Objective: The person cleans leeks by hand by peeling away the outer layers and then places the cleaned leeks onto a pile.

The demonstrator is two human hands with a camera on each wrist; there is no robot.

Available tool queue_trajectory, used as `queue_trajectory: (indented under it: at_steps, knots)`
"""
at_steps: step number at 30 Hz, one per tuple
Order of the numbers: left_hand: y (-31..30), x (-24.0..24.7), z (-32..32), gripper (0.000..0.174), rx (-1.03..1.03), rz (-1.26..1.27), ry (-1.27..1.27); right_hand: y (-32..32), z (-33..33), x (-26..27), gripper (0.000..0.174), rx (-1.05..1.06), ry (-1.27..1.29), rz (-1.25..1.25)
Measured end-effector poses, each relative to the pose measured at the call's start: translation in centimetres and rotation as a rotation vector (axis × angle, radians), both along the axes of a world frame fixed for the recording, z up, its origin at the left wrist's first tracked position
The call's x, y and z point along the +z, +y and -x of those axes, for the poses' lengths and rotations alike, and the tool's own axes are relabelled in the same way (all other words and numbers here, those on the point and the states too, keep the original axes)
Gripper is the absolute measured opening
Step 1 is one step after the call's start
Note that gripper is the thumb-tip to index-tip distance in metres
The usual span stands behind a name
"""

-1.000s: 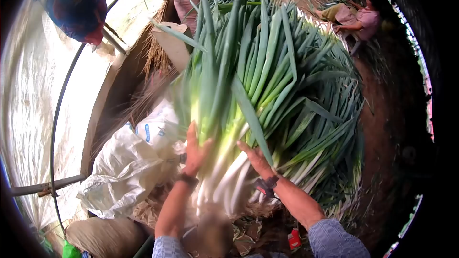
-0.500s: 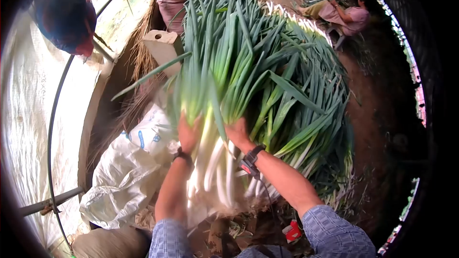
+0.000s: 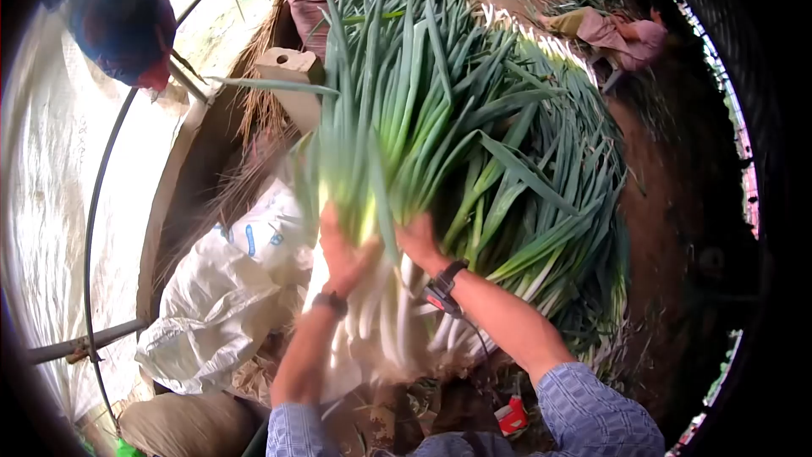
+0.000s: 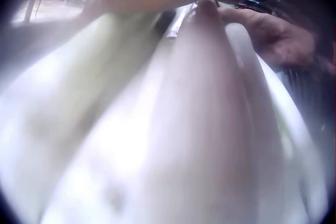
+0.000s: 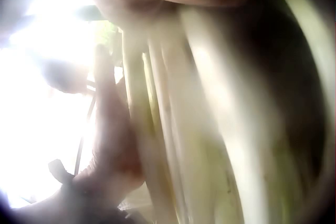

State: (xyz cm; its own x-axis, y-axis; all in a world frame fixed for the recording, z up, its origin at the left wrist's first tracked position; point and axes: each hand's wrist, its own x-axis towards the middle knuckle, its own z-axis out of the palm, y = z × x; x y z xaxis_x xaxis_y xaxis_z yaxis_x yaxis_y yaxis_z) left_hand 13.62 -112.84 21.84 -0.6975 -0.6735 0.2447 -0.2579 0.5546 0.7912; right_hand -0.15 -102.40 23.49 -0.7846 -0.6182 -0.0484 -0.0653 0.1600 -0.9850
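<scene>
1. Left hand (image 3: 345, 254) is gripping the left side of the green onions (image 3: 391, 123), thumb spreading apart from fingers; its fingertips are hiding.
2. The green onions are running lengthwise between both hands, touching each, neither hand being nearer; white ends are pointing down the head view, leaves fanning upward.
3. Right hand (image 3: 420, 241) is clasping their right side, some fingers disappearing behind stalks.

white sack (image 3: 216, 300), blue print | holed block (image 3: 293, 93) | pink sack (image 3: 310, 0) | person (image 3: 630, 41), upper right | red-white packet (image 3: 512, 416)
</scene>
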Motion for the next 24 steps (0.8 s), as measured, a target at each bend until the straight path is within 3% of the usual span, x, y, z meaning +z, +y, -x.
queue_trajectory:
  at_steps: [1, 3, 6, 9, 12, 15, 17, 19, 20, 22, 24]
  knots:
    - [0.2, -1.5, 0.4, 0.098, 0.055, 0.102, -0.104, -0.2, -0.1, -1.3, 0.027, -0.037, 0.031, -0.002]
    - [-0.4, -1.1, 1.7, 0.094, 0.134, 0.030, -0.232, -1.3, 0.5, -6.0, 0.037, -0.035, -0.018, -0.188]
    - [-3.3, -2.7, 2.0, 0.089, 0.135, -0.079, -0.189, -4.8, 0.3, -6.8, 0.044, -0.131, 0.140, -0.213]
    - [-4.5, -4.2, 1.6, 0.084, 0.122, -0.036, -0.241, -5.8, -0.5, -2.6, 0.053, -0.131, 0.244, -0.378]
    - [-3.7, -5.1, 0.9, 0.083, 0.094, -0.069, -0.139, -4.8, -0.8, -1.3, 0.053, -0.130, 0.129, -0.002]
    - [-2.9, -4.2, 0.5, 0.081, 0.086, 0.091, -0.264, -2.6, 0.0, -3.7, 0.051, 0.026, 0.092, -0.077]
    - [-2.2, -3.7, -0.1, 0.080, 0.117, 0.010, -0.264, -0.6, 0.0, -0.8, 0.054, 0.120, -0.101, -0.102]
    - [-2.4, -4.8, -1.3, 0.080, 0.056, 0.146, -0.153, 1.3, 0.4, 0.6, 0.073, 0.201, -0.216, -0.230]
    - [-2.1, -4.9, -1.8, 0.077, 0.054, 0.170, -0.131, 1.7, -0.3, 0.2, 0.084, 0.075, -0.065, -0.275]
    - [-1.2, -4.6, -3.0, 0.071, 0.038, 0.234, -0.071, 4.3, -1.5, 1.9, 0.100, -0.049, -0.077, -0.418]
    - [-0.5, -4.4, -4.5, 0.068, 0.016, 0.248, -0.051, 8.0, -1.9, 5.1, 0.086, 0.006, -0.293, -0.154]
